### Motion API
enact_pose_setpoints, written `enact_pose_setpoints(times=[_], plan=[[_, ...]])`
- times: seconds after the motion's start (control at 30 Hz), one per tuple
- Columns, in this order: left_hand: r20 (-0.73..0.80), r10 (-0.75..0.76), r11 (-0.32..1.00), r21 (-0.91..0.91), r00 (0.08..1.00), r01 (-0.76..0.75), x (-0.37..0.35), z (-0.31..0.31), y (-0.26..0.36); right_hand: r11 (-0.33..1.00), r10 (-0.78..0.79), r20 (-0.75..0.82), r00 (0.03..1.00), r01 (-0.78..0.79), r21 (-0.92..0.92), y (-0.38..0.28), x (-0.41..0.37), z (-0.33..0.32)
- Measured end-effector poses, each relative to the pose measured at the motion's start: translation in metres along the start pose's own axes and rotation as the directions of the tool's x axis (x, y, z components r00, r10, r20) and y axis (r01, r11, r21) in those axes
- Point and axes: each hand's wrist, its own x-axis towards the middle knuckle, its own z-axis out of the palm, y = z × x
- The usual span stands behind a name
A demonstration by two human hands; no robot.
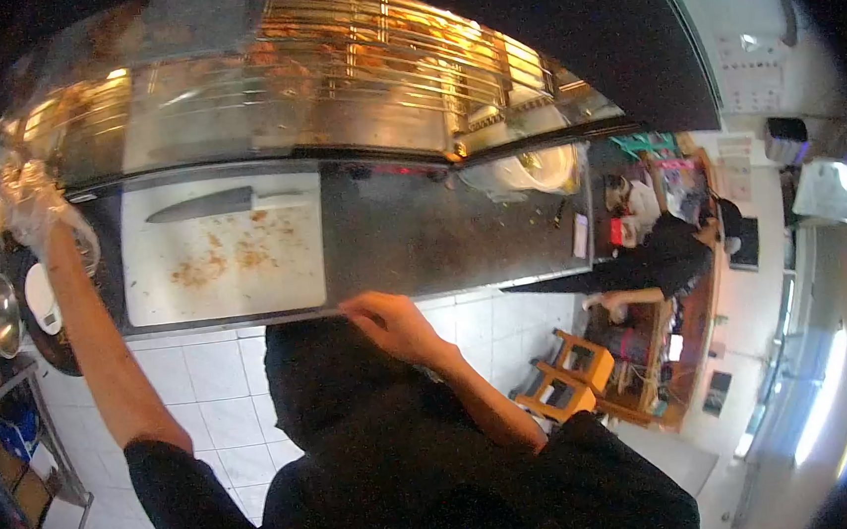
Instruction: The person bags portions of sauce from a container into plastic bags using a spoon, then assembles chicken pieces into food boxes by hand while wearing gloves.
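Observation:
My left hand (31, 206), in a clear plastic glove, reaches out at the far left beside the lit glass case. Its fingers are blurred by glove and glare, and I cannot make out anything in them. Bare and loosely bent, my right hand (394, 326) rests at the front edge of the counter, holding nothing visible. Between the hands lies a white cutting board (161, 275) strewn with brown crumbs (215, 266). Across its back part lies a large knife (205, 205), its pale handle to the right.
A round white object (43, 296) and a steel bowl (2, 316) are at the left. Racks with food glow inside the glass case (378, 59). Bagged white containers (535, 168) stand at the counter's right. Another person (671, 255) works beyond, near yellow stools (571, 372).

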Motion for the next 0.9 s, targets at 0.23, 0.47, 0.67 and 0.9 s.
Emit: enact_pose_setpoints(times=[0.23,0.47,0.67,0.9], plan=[[0.286,-0.098,0.392,-0.869,0.953,0.301,-0.012,-0.014,0.048,0.992,0.122,0.032,0.992,-0.122,-0.020,-0.002,-0.014,-0.010],[0.573,0.369,-0.665,-0.388,0.732,0.639,-0.093,-0.028,0.114,0.997,0.072,0.074,0.995,-0.071,-0.025,0.002,-0.019,-0.005],[0.453,0.623,-0.598,-0.250,0.638,0.761,-0.122,-0.026,0.163,1.000,0.031,0.096,0.995,-0.030,-0.008,0.006,-0.028,-0.014],[0.091,0.429,0.902,-0.099,0.899,-0.420,-0.169,-0.024,0.231,1.000,-0.001,-0.009,1.000,0.001,0.011,0.026,-0.049,-0.028]])
